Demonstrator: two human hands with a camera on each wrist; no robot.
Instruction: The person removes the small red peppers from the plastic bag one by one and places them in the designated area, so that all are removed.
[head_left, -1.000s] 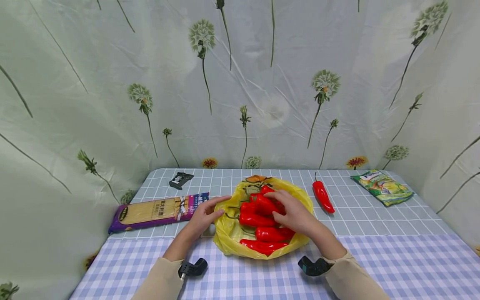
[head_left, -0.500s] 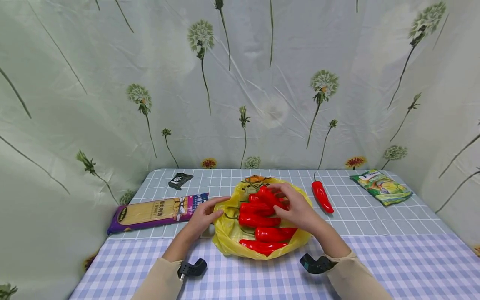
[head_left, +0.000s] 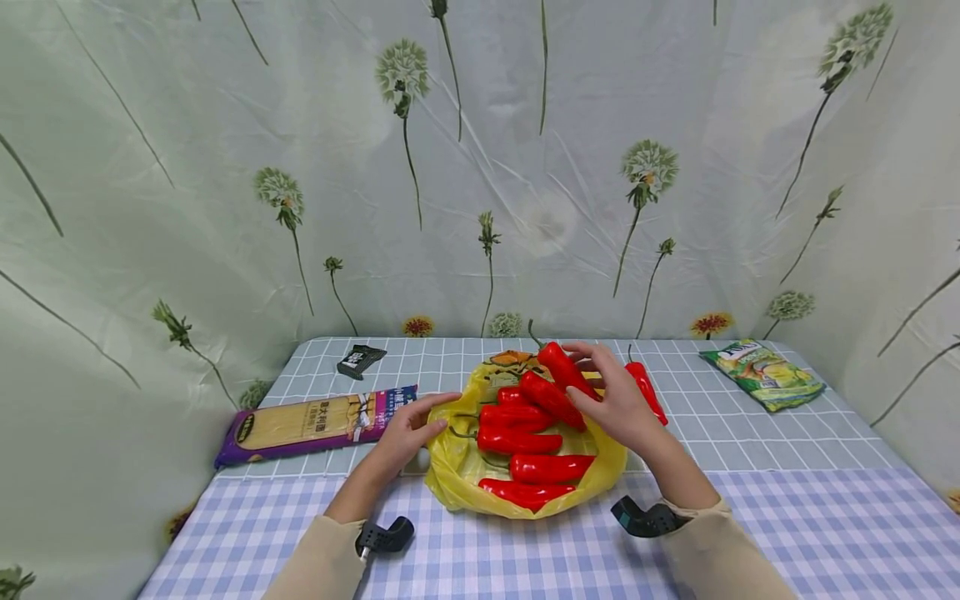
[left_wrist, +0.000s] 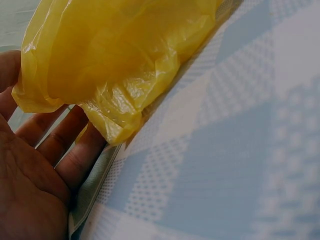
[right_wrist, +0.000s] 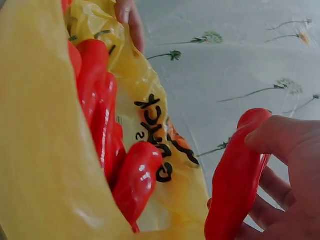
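My right hand [head_left: 618, 398] grips a red chili pepper [head_left: 564, 372] between thumb and fingers, raised over the far right of a yellow plastic bag [head_left: 452, 479]. Its curved green stem points up and left. In the right wrist view, the held pepper [right_wrist: 235, 180] is apart from the printed bag wall [right_wrist: 182, 200]. My left hand [head_left: 405, 432] rests against the bag's left side, thumb and index finger at the rim. Relaxed left fingers [left_wrist: 75, 160] lie along the outside of the plastic in the left wrist view. Several glossy red peppers [head_left: 517, 439] lie inside the bag.
Another red pepper [head_left: 647, 392] lies on the table right of the bag, partly behind my right hand. Farther right is a green and yellow packet [head_left: 765, 374]. A noodle pack [head_left: 315, 425] lies at left, a small black packet [head_left: 362, 361] behind it. A curtain [head_left: 480, 167] stands behind.
My right hand has lifted a pepper out of the bag's pile, moving up and to the right. The left hand stays at the bag's left rim.
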